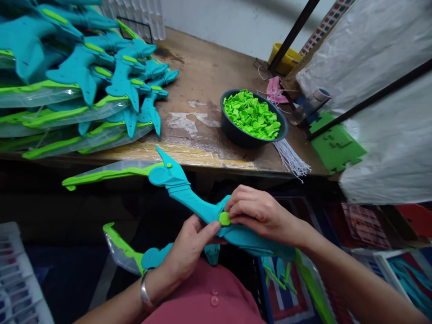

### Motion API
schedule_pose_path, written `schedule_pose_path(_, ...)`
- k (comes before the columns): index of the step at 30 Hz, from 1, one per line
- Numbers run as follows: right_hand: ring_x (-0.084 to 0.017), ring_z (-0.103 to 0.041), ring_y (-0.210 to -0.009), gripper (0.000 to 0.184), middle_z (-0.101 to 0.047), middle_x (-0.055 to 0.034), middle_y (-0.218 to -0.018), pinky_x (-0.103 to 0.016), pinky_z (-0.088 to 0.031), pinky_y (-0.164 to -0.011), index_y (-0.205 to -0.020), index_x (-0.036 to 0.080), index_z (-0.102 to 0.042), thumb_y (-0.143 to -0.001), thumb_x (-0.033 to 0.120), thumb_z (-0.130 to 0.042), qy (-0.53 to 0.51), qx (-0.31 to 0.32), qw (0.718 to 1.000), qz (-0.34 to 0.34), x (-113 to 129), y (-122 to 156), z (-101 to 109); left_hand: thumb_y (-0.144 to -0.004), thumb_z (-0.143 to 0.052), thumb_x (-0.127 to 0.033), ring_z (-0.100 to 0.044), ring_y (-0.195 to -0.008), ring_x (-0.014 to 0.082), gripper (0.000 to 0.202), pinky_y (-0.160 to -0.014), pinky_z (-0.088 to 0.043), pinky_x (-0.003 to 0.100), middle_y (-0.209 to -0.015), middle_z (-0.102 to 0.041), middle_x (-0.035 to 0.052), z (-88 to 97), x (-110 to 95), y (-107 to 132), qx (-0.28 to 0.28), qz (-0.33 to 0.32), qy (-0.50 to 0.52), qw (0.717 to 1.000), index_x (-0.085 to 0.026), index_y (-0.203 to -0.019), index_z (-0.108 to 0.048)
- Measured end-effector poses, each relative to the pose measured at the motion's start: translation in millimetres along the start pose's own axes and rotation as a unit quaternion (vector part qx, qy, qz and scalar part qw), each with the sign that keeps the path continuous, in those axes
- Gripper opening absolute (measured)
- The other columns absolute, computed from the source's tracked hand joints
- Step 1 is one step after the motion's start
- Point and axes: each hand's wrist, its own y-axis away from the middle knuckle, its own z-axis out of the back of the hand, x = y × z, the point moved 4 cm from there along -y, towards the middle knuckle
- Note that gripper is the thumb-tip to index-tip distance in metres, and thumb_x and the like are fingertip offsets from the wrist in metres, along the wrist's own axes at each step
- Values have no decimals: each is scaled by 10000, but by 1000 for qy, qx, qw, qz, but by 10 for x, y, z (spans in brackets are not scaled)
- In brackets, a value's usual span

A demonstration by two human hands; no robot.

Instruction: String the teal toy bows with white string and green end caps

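Observation:
A teal foam toy bow (189,198) with green limbs lies across my lap. My left hand (187,252) grips its teal middle from below, thumb up against the foam. My right hand (259,213) is closed in a pinch on a small green foam disc (224,218), pressed against the bow's grip. Another green disc (168,165) sits on the bow's upper teal part. A dark bowl (232,132) full of small green foam pieces (253,114) stands on the wooden table beyond my hands.
A pile of finished teal and green bows (84,81) covers the table's left side. White strings (292,159) hang at the table edge by the bowl. A green foam sheet (334,144), a yellow tub (285,58) and plastic-wrapped bundles (381,90) sit on the right.

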Motion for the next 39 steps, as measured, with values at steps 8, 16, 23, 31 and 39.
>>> schedule_pose_path(8, -172, -604, -914, 246, -711, -88, -1002, -315, -533, -771, -1011, 187, -699, -1028, 121, -462, 52, 22, 995, 80, 117, 9, -126, -770, -849, -440, -659, -775, 170, 417, -669, -582, 263, -908, -715, 67, 45, 42, 36, -8, -1, -3, 1000, -130, -994, -683)
schedule_pose_path(16, -211, -658, -1076, 123, -657, -66, -1204, -369, -553, -935, -973, 247, -715, -871, 259, -783, -66, -135, 974, -168, 79, 172, -174, -754, -866, -431, -641, -840, 173, 457, -750, -565, 280, -963, -728, 70, 77, 41, 73, -26, -2, -24, 999, -126, -1035, -675)
schedule_pose_path(23, -208, -648, -1137, 89, -648, -50, -1235, -372, -522, -996, -925, 254, -743, -860, 205, -782, -136, -161, 954, -213, 43, 234, -262, -795, -834, -458, -637, -865, 187, 464, -751, -560, 292, -997, -729, 72, 85, 84, 93, -36, -8, -56, 998, -133, -1081, -666)
schedule_pose_path(31, -180, -655, -1095, 86, -663, -33, -1208, -338, -514, -970, -933, 254, -751, -876, 189, -754, -172, -158, 950, -206, 34, 213, -257, -806, -837, -413, -660, -871, 176, 390, -774, -560, 270, -983, -749, 47, 47, 39, 82, -10, -30, -36, 999, -153, -1054, -686)
schedule_pose_path(39, -204, -641, -1071, 390, -658, -61, -1237, -331, -529, -890, -1184, 238, -662, -815, 304, -771, -238, -92, 913, -319, -118, 234, -321, -838, -800, -406, -688, -1059, 255, 412, -932, -560, 346, -1147, -757, 78, 17, 41, 92, -11, -44, -77, 996, -178, -1169, -707)
